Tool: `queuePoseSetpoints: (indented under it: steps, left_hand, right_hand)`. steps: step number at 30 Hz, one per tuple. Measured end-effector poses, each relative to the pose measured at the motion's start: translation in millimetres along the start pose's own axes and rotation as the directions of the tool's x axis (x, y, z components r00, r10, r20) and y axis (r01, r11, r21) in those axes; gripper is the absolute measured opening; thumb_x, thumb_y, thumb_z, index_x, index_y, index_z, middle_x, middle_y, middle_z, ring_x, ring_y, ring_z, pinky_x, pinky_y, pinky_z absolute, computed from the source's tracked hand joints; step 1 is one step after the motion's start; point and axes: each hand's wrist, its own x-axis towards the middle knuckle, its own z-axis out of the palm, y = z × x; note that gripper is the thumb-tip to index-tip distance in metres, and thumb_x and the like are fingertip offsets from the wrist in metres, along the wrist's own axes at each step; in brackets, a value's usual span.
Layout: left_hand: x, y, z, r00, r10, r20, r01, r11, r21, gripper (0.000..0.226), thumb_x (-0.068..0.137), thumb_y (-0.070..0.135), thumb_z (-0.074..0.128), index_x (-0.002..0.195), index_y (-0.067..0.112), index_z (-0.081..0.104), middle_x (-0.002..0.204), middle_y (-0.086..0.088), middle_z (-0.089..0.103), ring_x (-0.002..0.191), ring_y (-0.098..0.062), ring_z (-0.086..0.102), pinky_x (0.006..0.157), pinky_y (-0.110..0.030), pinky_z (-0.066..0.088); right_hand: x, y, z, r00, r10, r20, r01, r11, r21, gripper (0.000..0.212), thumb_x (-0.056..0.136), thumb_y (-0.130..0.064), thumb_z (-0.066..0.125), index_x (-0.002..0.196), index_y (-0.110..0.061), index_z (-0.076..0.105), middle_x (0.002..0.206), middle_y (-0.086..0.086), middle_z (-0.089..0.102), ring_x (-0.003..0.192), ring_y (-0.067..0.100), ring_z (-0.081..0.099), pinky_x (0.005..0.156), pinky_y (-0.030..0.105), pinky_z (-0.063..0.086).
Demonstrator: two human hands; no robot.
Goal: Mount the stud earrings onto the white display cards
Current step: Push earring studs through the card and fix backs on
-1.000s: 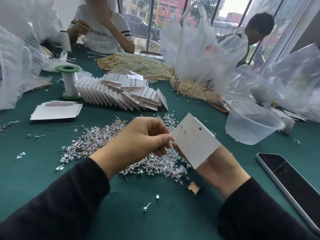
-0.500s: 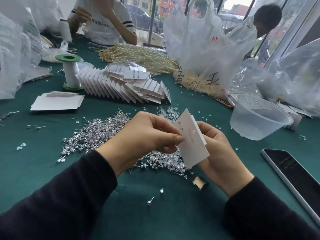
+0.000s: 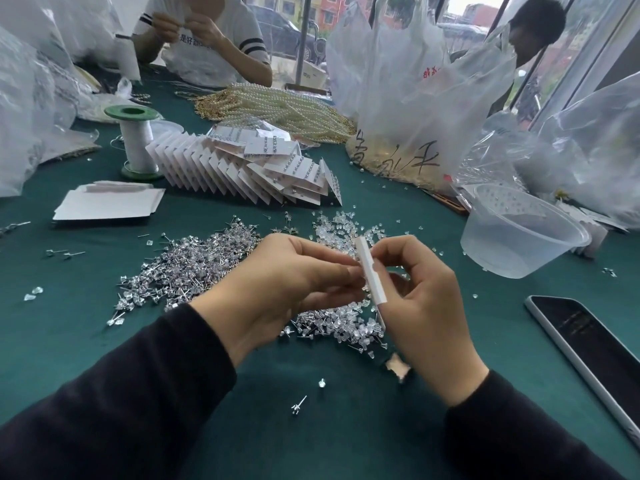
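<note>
My right hand point(image 3: 426, 299) holds a white display card point(image 3: 372, 271) turned edge-on to me, above the green table point(image 3: 346, 427). My left hand point(image 3: 287, 289) is closed with its fingertips pinched against the card's left face; whatever it pinches is hidden. Under both hands lies a heap of silver stud earrings point(image 3: 187, 268), and a heap of clear backs point(image 3: 339, 327) spreads beside it. A fanned row of filled cards point(image 3: 249, 168) stands further back. A flat stack of blank cards point(image 3: 107, 204) lies at the left.
A clear plastic bowl point(image 3: 519, 237) sits at the right and a phone point(image 3: 595, 348) lies at the right edge. A green-capped spool point(image 3: 136, 140), pearl strands point(image 3: 277, 109) and plastic bags point(image 3: 415, 98) crowd the back. Two people sit across the table. Loose studs point(image 3: 299, 405) lie near me.
The card has turned from face-on to edge-on. My right hand has come up around its right side while my left fingers stayed pinched at its left face.
</note>
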Motion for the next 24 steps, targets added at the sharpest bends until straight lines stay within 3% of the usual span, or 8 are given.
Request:
queuePoseSetpoints:
  steps: [2, 4, 9, 11, 18, 24]
  left_hand:
    - [-0.4, 0.1, -0.3, 0.999, -0.032, 0.008, 0.032, 0.999, -0.014, 0.007, 0.064, -0.007, 0.065, 0.064, -0.004, 0.071, 0.062, -0.013, 0.071, 0.055, -0.018, 0.069, 0.05, -0.02, 0.055]
    - [0.4, 0.0, -0.9, 0.999, -0.044, 0.004, 0.044, 0.999, -0.012, 0.011, 0.067, -0.007, 0.063, 0.064, -0.002, 0.072, 0.063, -0.012, 0.071, 0.056, -0.017, 0.069, 0.051, -0.021, 0.056]
    - [1.0, 1.7, -2.3, 0.997, -0.053, -0.063, 0.048, 0.997, -0.067, 0.014, 0.071, -0.011, 0.062, 0.065, -0.002, 0.071, 0.063, -0.013, 0.071, 0.053, -0.019, 0.069, 0.046, -0.02, 0.054]
    - [1.1, 1.7, -2.8, 0.996, -0.051, -0.073, 0.046, 0.997, -0.067, 0.019, 0.072, -0.012, 0.062, 0.061, 0.001, 0.071, 0.062, -0.013, 0.071, 0.052, -0.019, 0.068, 0.045, -0.02, 0.053]
    - [0.3, 4.0, -1.6, 0.996, -0.045, -0.081, 0.04, 0.998, -0.057, 0.011, 0.073, -0.009, 0.062, 0.081, -0.004, 0.067, 0.064, -0.013, 0.071, 0.052, -0.019, 0.068, 0.046, -0.02, 0.053]
    - [-0.1, 5.5, -5.4, 0.996, -0.039, -0.085, 0.032, 0.996, -0.085, 0.009, 0.073, -0.009, 0.062, 0.08, -0.005, 0.064, 0.062, -0.013, 0.071, 0.052, -0.018, 0.068, 0.044, -0.02, 0.053]
  right_hand:
    - [-1.2, 0.2, 2.0, 0.999, -0.044, -0.028, 0.042, 0.996, -0.084, 0.004, 0.081, -0.012, 0.058, 0.081, -0.013, 0.061, 0.076, -0.002, 0.063, 0.073, 0.012, 0.062, 0.065, 0.028, 0.052]
    - [-1.3, -0.2, 2.6, 0.997, -0.059, -0.039, 0.055, 0.994, -0.099, 0.006, 0.08, -0.012, 0.059, 0.084, -0.012, 0.063, 0.079, -0.003, 0.065, 0.076, 0.01, 0.063, 0.07, 0.027, 0.054]
    - [-3.0, -3.0, 1.4, 0.998, 0.068, 0.005, -0.068, 0.991, 0.119, 0.007, 0.077, -0.014, 0.065, 0.083, -0.018, 0.064, 0.084, -0.003, 0.068, 0.081, 0.016, 0.067, 0.071, 0.031, 0.055]
    - [-3.3, -3.5, 0.5, 0.997, 0.075, 0.016, -0.076, 0.988, 0.132, 0.009, 0.078, -0.011, 0.068, 0.083, -0.017, 0.065, 0.085, -0.002, 0.068, 0.084, 0.017, 0.067, 0.074, 0.033, 0.055]
    - [-0.4, -5.3, -1.2, 0.997, 0.069, 0.047, -0.077, 0.975, 0.209, 0.009, 0.075, -0.003, 0.068, 0.074, -0.012, 0.067, 0.09, 0.003, 0.065, 0.089, 0.011, 0.064, 0.075, 0.019, 0.052]
    - [1.1, -3.3, -0.2, 0.999, -0.025, 0.046, 0.022, 0.997, 0.078, 0.014, 0.077, 0.005, 0.067, 0.075, -0.009, 0.067, 0.086, 0.001, 0.064, 0.085, 0.008, 0.063, 0.075, 0.017, 0.051]
